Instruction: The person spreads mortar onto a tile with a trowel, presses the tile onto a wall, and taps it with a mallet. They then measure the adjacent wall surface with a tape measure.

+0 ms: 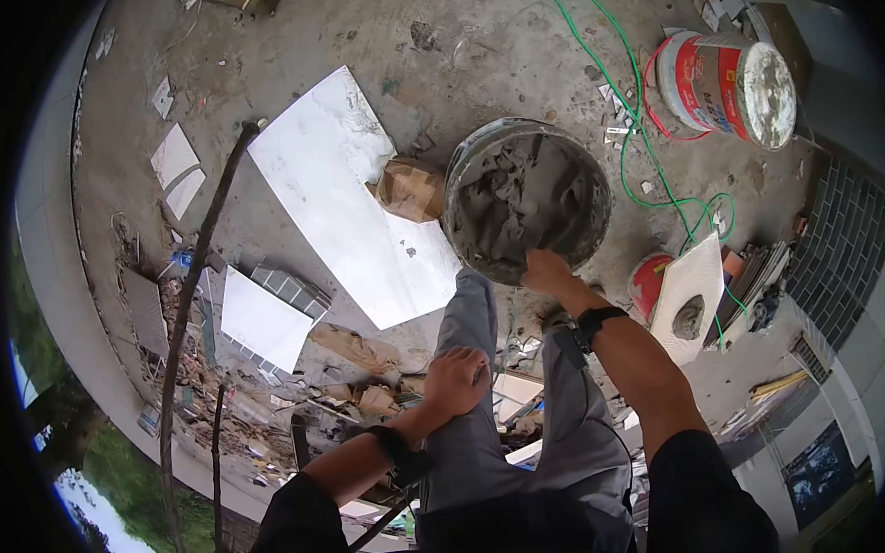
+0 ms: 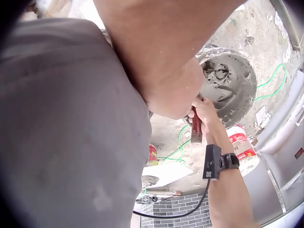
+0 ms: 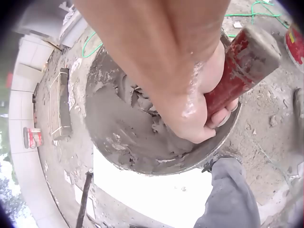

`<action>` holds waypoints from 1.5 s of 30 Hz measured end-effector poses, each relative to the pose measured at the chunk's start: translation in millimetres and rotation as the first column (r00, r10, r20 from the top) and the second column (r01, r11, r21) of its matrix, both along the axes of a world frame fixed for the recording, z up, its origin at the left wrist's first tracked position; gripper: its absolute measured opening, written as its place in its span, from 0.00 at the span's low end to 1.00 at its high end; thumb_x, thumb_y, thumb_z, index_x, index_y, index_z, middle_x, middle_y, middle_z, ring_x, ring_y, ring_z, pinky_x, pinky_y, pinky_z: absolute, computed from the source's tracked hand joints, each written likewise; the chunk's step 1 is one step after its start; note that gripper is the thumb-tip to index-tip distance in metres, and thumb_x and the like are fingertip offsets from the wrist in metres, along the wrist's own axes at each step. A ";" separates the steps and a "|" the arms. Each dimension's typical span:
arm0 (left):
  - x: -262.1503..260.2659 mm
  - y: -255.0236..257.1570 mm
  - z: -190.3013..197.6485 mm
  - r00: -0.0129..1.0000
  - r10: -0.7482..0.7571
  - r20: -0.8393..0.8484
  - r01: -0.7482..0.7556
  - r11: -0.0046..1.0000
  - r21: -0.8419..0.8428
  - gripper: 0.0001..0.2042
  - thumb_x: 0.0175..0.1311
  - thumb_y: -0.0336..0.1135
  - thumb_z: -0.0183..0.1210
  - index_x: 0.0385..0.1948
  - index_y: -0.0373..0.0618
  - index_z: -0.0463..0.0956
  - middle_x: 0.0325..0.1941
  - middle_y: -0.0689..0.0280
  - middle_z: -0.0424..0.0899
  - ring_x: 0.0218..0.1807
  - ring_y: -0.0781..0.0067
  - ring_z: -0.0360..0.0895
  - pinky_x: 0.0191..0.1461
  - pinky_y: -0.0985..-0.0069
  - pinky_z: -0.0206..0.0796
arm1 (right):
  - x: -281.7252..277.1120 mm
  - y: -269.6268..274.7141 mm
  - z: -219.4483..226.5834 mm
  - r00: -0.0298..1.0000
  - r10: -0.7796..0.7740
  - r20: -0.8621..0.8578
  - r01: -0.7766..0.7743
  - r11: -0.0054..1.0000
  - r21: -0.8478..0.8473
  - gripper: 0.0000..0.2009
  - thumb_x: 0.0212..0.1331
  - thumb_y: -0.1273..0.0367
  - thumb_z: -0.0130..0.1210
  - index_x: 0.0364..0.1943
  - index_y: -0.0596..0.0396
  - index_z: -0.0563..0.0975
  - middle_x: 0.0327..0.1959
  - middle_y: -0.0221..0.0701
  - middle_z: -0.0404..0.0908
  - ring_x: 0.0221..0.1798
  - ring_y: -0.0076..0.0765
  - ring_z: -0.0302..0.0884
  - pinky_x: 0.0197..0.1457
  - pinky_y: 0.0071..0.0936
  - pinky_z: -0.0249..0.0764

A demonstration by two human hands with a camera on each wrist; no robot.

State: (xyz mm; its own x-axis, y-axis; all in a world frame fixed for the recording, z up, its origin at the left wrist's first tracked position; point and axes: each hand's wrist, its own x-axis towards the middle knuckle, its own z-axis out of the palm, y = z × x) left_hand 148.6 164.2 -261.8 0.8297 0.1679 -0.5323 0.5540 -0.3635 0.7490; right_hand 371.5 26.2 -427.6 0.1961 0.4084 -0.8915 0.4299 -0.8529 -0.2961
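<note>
My right hand (image 1: pixel 550 273) grips a thick red tool handle (image 3: pixel 235 76) at the near rim of a dark bucket (image 1: pixel 606 207). Dried grey smears cover the handle's end, and the tool's working end is hidden. Inside the bucket is wet grey mortar (image 1: pixel 532 190), lumpy toward one side and smoother elsewhere. My left hand (image 1: pixel 456 381) rests on the left knee with its fingers loosely bent, holding nothing. In the left wrist view, the red handle (image 2: pixel 196 127) sticks out below the right fist, outside the bucket.
A large white board (image 1: pixel 333 197) lies left of the bucket, with a cardboard piece (image 1: pixel 410 190) on it. A red and white pail (image 1: pixel 719 89) and a green cord (image 1: pixel 642 133) are at right. Closer stands a tile (image 1: pixel 685 292) bearing a mortar dab. Rubble (image 1: pixel 242 410) covers the left ground.
</note>
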 end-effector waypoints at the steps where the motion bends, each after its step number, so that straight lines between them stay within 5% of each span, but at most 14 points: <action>1: 1.9 -4.6 1.2 1.000 -0.019 0.003 0.019 1.000 0.016 0.04 0.56 0.31 0.61 0.31 0.47 0.77 0.31 0.63 0.82 0.38 0.56 0.81 0.43 0.59 0.73 | -4.7 -4.8 4.5 0.998 -0.058 -0.006 0.058 0.998 0.024 0.14 0.49 0.67 0.60 0.37 0.62 0.81 0.39 0.53 0.84 0.47 0.64 0.82 0.52 0.52 0.79; 9: -15.0 -56.3 0.7 0.973 -0.223 -0.058 0.229 0.966 0.124 0.05 0.57 0.35 0.61 0.31 0.47 0.78 0.31 0.62 0.83 0.39 0.56 0.80 0.46 0.59 0.72 | -8.0 -42.4 79.7 0.956 -0.283 -0.075 0.291 0.889 0.352 0.16 0.51 0.66 0.60 0.41 0.61 0.76 0.34 0.52 0.84 0.42 0.61 0.83 0.48 0.52 0.78; 15: -13.9 -124.1 -5.0 0.911 -0.371 -0.179 0.399 0.903 0.158 0.04 0.56 0.35 0.61 0.29 0.48 0.79 0.31 0.62 0.84 0.40 0.54 0.80 0.46 0.57 0.72 | -0.9 -154.2 170.8 0.897 -0.441 -0.034 0.378 0.722 0.579 0.19 0.52 0.62 0.59 0.44 0.61 0.72 0.24 0.50 0.82 0.33 0.62 0.82 0.40 0.52 0.77; 21: -23.7 -154.1 -15.5 0.830 -0.521 -0.198 0.553 0.814 0.178 0.04 0.56 0.36 0.61 0.29 0.49 0.80 0.32 0.61 0.84 0.40 0.53 0.80 0.44 0.56 0.72 | -12.9 -394.3 324.0 0.827 -0.393 0.401 0.266 0.904 0.336 0.17 0.61 0.60 0.58 0.46 0.57 0.72 0.35 0.40 0.82 0.34 0.54 0.83 0.36 0.49 0.78; 22: -20.8 -155.7 -18.3 0.811 -0.536 -0.235 0.579 0.793 0.189 0.04 0.56 0.36 0.61 0.29 0.49 0.80 0.32 0.61 0.84 0.40 0.53 0.81 0.44 0.55 0.72 | -20.7 -435.9 328.0 0.806 -0.439 0.398 0.365 0.897 0.250 0.17 0.60 0.60 0.59 0.45 0.57 0.72 0.34 0.40 0.82 0.34 0.54 0.83 0.36 0.49 0.78; 25: -10.2 -153.0 -15.6 0.777 -0.542 -0.321 0.613 0.767 0.188 0.05 0.57 0.36 0.61 0.30 0.49 0.80 0.32 0.59 0.84 0.39 0.51 0.81 0.43 0.56 0.73 | -45.8 -542.4 283.1 0.815 -0.487 0.313 0.541 0.834 -0.112 0.17 0.57 0.61 0.61 0.44 0.56 0.74 0.34 0.42 0.85 0.35 0.55 0.84 0.38 0.50 0.79; 27: 1.5 -152.5 -7.3 0.764 -0.552 -0.333 0.627 0.756 0.185 0.04 0.58 0.36 0.61 0.30 0.49 0.81 0.31 0.58 0.84 0.38 0.50 0.81 0.43 0.57 0.73 | -69.5 -597.4 213.4 0.761 -0.406 0.506 0.579 0.776 -0.250 0.15 0.55 0.63 0.61 0.42 0.56 0.75 0.33 0.45 0.86 0.37 0.55 0.85 0.41 0.49 0.80; 30: 9.9 -144.9 -8.9 0.784 -0.531 -0.322 0.603 0.775 0.191 0.04 0.59 0.36 0.61 0.29 0.49 0.81 0.31 0.58 0.84 0.37 0.51 0.82 0.43 0.57 0.73 | -81.5 -573.0 211.0 0.668 -0.522 0.531 0.695 0.692 -0.193 0.15 0.54 0.64 0.60 0.42 0.57 0.75 0.35 0.47 0.86 0.39 0.56 0.86 0.43 0.50 0.80; 36: 3.4 -133.3 -12.2 0.820 -0.493 -0.289 0.547 0.824 0.147 0.05 0.57 0.37 0.61 0.28 0.48 0.81 0.30 0.59 0.84 0.37 0.52 0.81 0.43 0.55 0.72 | -44.5 -389.5 277.9 0.777 -0.591 0.217 0.573 0.807 0.143 0.15 0.53 0.63 0.60 0.41 0.57 0.73 0.26 0.50 0.82 0.33 0.62 0.83 0.40 0.56 0.77; 40: 11.5 -108.0 2.1 0.852 -0.447 -0.274 0.493 0.859 0.134 0.08 0.60 0.41 0.59 0.31 0.48 0.80 0.34 0.62 0.85 0.41 0.55 0.81 0.50 0.59 0.71 | -2.4 -240.5 237.9 0.802 -0.562 0.202 0.470 0.802 0.367 0.17 0.56 0.64 0.59 0.46 0.57 0.71 0.29 0.50 0.84 0.33 0.60 0.83 0.38 0.55 0.78; 45: -12.5 -74.3 -7.5 0.931 -0.306 -0.198 0.328 0.940 0.091 0.06 0.59 0.38 0.62 0.32 0.49 0.78 0.33 0.64 0.83 0.41 0.57 0.81 0.47 0.60 0.73 | 42.6 -76.1 118.8 0.947 -0.257 0.194 0.253 0.966 0.045 0.16 0.58 0.67 0.56 0.48 0.60 0.78 0.41 0.47 0.87 0.45 0.56 0.86 0.49 0.48 0.82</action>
State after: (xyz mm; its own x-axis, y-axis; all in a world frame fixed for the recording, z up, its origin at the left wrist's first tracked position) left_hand 136.1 89.9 -269.3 0.7438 -0.0163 -0.6682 0.5151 -0.6231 0.5886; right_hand 414.1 -49.9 -308.8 0.4666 0.3390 -0.8169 0.2506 -0.9365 -0.2454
